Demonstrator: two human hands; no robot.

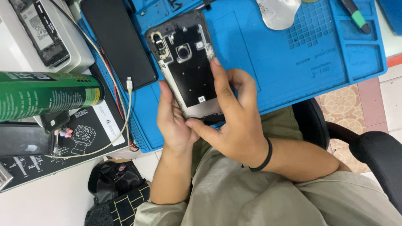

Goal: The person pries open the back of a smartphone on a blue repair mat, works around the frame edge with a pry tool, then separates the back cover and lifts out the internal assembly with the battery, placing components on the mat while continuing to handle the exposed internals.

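The opened phone (186, 62) sat between my two hands, back side up, its inner frame and camera cutouts exposed, held just above the near edge of the blue mat (293, 62). My left hand (173, 121) gripped it from the left, thumb along the left edge, palm under the lower corner. My right hand (234, 121) closed on it from the right: forefinger laid up the right edge, thumb pressing the bottom edge. Both hands were grasping the phone; neither was free. A black band circled my right wrist.

Left of the phone, a black screen panel (119, 42) lay on the mat, with a white cable (129, 83) ending just beside it. Further left lay a green can (46, 96) on its side. A second opened phone (42, 33) rested on a white box at the far left corner.
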